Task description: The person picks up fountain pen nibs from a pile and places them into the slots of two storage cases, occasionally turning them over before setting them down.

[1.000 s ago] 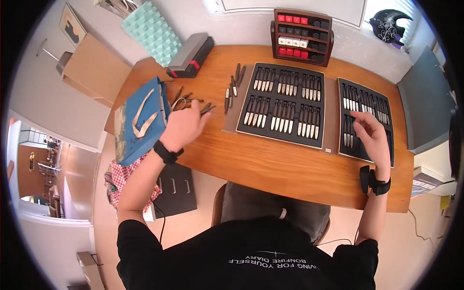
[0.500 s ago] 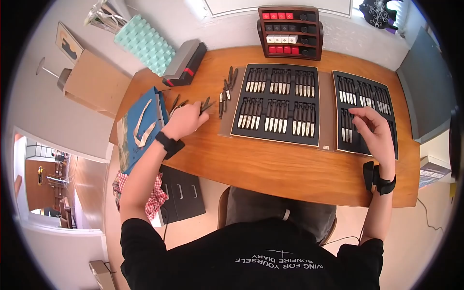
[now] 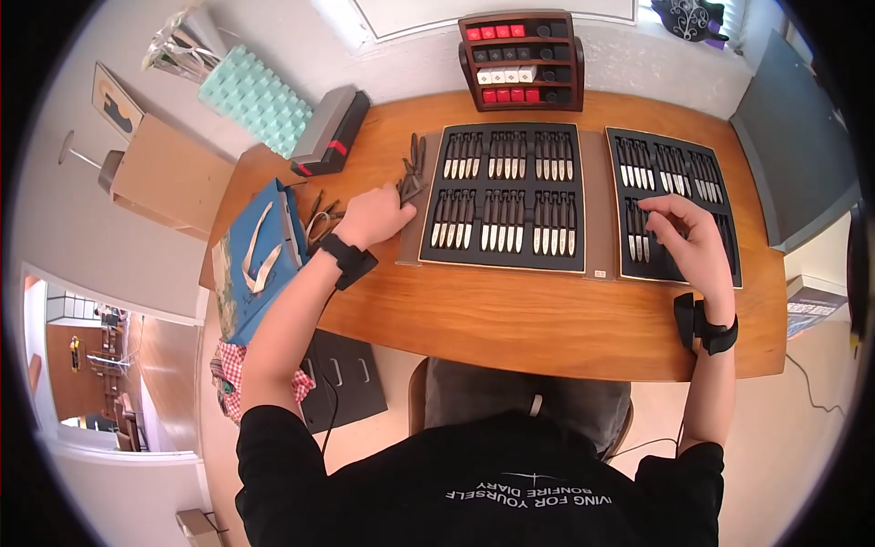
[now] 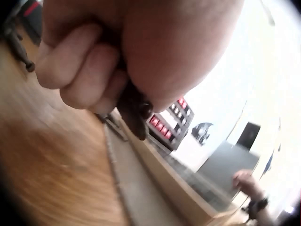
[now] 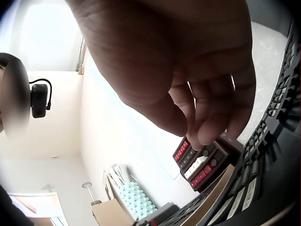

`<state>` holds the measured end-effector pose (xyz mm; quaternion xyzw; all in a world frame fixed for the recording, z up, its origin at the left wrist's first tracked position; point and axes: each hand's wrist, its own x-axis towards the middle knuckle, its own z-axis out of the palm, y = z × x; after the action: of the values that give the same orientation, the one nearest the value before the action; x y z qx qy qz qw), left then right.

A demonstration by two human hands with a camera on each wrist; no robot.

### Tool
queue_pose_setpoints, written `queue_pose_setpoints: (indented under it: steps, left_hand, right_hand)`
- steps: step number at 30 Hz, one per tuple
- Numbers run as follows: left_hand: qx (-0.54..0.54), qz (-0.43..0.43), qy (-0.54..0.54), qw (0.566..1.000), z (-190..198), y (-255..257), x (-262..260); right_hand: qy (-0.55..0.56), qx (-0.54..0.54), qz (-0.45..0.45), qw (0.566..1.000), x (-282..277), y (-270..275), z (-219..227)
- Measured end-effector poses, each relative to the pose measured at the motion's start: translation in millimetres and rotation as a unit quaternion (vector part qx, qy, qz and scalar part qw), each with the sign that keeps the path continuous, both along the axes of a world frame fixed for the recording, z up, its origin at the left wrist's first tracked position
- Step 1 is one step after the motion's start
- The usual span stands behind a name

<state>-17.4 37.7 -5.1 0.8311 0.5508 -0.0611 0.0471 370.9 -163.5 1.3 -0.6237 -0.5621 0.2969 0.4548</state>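
Observation:
In the head view my left hand (image 3: pixel 378 217) is at the left edge of the large black tray (image 3: pixel 499 257), beside a few loose dark pieces (image 3: pixel 415 157). Its fingers curl round a dark piece (image 4: pixel 134 115), whose end sticks out below them in the left wrist view. My right hand (image 3: pixel 691 239) hovers over the smaller tray (image 3: pixel 674 270) with loosely bent fingers and nothing visible in them. Both trays hold rows of dark-handled pieces with silvery lower parts. More dark pieces (image 3: pixel 326 219) lie by the blue bag.
On the left stand the blue paper bag (image 3: pixel 264 260) and a grey-black box (image 3: pixel 330 132). A wooden rack (image 3: pixel 521 62) with red, white and black items stands at the back. A grey panel (image 3: pixel 791 137) borders the desk's right side.
My left hand has moved right, from the pieces near the bag to the large tray's left edge. My right hand stays over the smaller tray. The head view has shifted slightly.

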Motion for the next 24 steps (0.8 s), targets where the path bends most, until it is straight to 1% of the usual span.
queue_pose_setpoints:
  steps: [5,7,10,11,12,13,14,15,16,17,18,19,21,22,23,24]
  left_hand:
    - [0.013,-0.021,-0.023,0.999,-6,1,-9]
    - [0.012,-0.013,-0.009,1.0,-5,0,-10]
    - [-0.006,-0.003,-0.07,0.998,-6,5,-23]
    - [-0.005,-0.004,-0.071,0.997,-6,7,-30]
    - [-0.067,0.006,-0.206,0.976,-5,7,-36]
    - [-0.127,0.016,-0.336,0.933,7,-2,-32]
    - [-0.173,0.123,-0.402,0.891,16,-16,-26]
    - [-0.174,0.119,-0.405,0.889,21,-21,-25]
    - [-0.287,0.079,-0.504,0.811,22,-24,-25]
    - [-0.393,0.038,-0.586,0.708,20,-27,-25]
    - [-0.396,0.028,-0.601,0.693,13,-33,-16]
    - [-0.403,0.024,-0.601,0.69,9,-42,-2]
    - [-0.424,-0.023,-0.589,0.688,7,-63,35]
    - [-0.43,-0.044,-0.563,0.704,7,-69,44]
    - [-0.435,-0.051,-0.564,0.7,3,-74,53]
    - [-0.408,-0.084,-0.552,0.722,-1,-80,60]
  right_hand:
    - [0.01,-0.015,-0.001,1.0,-5,1,6]
    - [0.01,-0.015,0.003,1.0,-8,0,11]
    - [0.003,-0.008,-0.007,1.0,-4,0,7]
    - [-0.001,-0.005,-0.009,1.0,2,2,3]
    - [0.006,0.0,-0.012,1.0,7,3,2]
    - [0.012,0.005,-0.014,1.0,9,6,3]
    - [0.022,0.018,-0.013,1.0,8,9,3]
    - [0.032,0.03,-0.013,0.999,6,11,3]
    - [0.046,0.035,-0.012,0.998,0,13,4]
    - [0.046,0.047,0.015,0.998,-8,16,6]
    - [0.077,0.034,0.048,0.995,-18,18,10]
    - [0.108,0.021,0.08,0.991,-33,22,14]
    - [0.112,0.002,0.118,0.987,-82,32,26]
    - [0.145,-0.027,0.12,0.982,-94,40,21]
    - [0.178,-0.055,0.123,0.975,-104,47,14]
    - [0.205,-0.062,0.12,0.97,-114,52,9]
